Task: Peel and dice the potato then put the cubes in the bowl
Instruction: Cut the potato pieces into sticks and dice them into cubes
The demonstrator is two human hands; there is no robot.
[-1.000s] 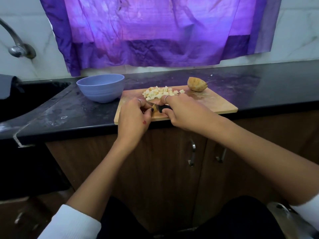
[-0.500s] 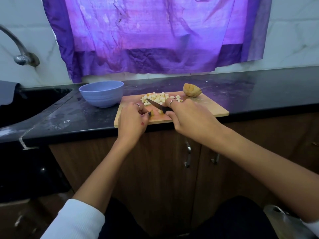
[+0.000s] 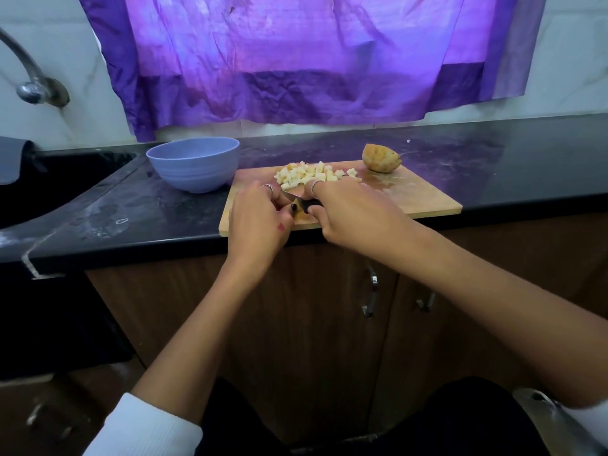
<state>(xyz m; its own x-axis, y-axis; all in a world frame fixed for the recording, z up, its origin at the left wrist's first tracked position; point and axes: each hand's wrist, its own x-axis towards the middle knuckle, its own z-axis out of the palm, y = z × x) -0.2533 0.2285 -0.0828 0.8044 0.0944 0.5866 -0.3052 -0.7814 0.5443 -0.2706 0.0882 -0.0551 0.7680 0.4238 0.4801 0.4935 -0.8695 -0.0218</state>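
Right hand (image 3: 348, 212) grip closed around the knife (image 3: 297, 199) handle; left hand (image 3: 256, 218) pinches a small potato piece (image 3: 296, 205) at the board's (image 3: 421, 199) near edge. Half a second ago the blade was raised and angled over the piece; now it is down, mostly behind the fingers, so another cut is probably under way. Cubes (image 3: 311, 174) heaped mid-board, none visibly in the bowl (image 3: 194, 162). An unpeeled half (image 3: 381, 158) waits at the far edge. Blade contact hidden; bowl interior unseen.
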